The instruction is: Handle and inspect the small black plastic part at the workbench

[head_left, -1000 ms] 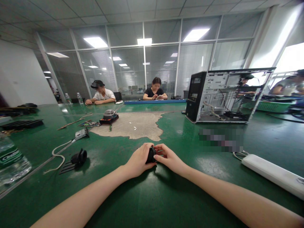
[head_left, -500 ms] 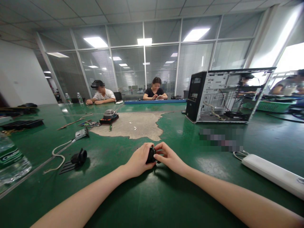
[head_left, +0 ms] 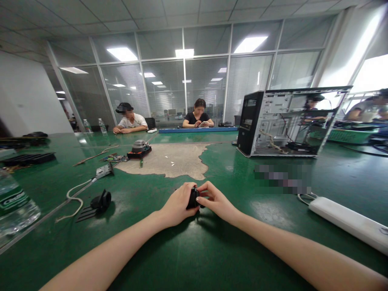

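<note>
Both hands meet just above the green tabletop (head_left: 182,250), around a small black device (head_left: 193,199) whose exact kind I cannot make out. My left hand (head_left: 178,204) wraps its left side, with thumb and fingers closed on it. The fingertips of my right hand (head_left: 214,200) pinch the device's right edge. Much of the device is hidden by the fingers. To the left lies a black plastic part (head_left: 98,203) with a round ring and flat prongs.
An opened computer case (head_left: 254,125) stands at the back right. A white power strip (head_left: 345,220) lies at right, a water bottle (head_left: 15,202) at far left. Beyond my hands are a bare brown patch (head_left: 182,159) and a heatsink fan (head_left: 139,148). Two people sit across the table.
My hands and the black device stay almost in place. The person at the back left has shifted slightly.
</note>
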Available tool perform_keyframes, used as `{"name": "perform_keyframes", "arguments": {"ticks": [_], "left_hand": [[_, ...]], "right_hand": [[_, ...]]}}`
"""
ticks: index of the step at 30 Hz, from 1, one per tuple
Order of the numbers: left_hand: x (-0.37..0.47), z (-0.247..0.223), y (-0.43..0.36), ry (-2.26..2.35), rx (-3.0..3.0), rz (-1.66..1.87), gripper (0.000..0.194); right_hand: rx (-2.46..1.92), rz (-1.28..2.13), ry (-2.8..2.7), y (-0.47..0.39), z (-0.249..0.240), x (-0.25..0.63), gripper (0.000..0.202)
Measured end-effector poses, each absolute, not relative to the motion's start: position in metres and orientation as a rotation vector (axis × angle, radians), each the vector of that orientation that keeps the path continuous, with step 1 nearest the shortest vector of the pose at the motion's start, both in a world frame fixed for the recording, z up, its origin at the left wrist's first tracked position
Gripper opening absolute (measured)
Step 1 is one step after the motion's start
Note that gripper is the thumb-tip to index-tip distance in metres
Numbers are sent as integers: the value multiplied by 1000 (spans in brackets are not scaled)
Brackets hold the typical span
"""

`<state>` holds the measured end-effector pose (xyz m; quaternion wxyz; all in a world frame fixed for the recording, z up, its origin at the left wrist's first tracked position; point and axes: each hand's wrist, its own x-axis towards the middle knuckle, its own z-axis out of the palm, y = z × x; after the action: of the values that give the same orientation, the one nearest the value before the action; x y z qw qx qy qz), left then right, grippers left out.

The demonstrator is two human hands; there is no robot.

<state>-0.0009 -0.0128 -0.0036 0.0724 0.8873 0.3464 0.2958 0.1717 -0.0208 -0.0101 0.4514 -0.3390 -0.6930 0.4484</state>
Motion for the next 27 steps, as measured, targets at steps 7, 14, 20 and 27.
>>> {"name": "perform_keyframes", "arguments": {"ticks": [7,14,20,27], "left_hand": [[-1,-4,-12,1031,2658,878,53],[-2,-5,-12,1038,2663,869,56],[0,-4,-12,1052,2666,871,52],[-2,-5,-11,1038,2663,864,56]], "right_hand": [[-883,1113,-1736,-22,-9,172,25],[-802,1100,-1726,-25,-9,170,22],[-854,1087,-1736,-21,-12,171,24],[-844,1088,-1772,-25,-9,171,25]]}}
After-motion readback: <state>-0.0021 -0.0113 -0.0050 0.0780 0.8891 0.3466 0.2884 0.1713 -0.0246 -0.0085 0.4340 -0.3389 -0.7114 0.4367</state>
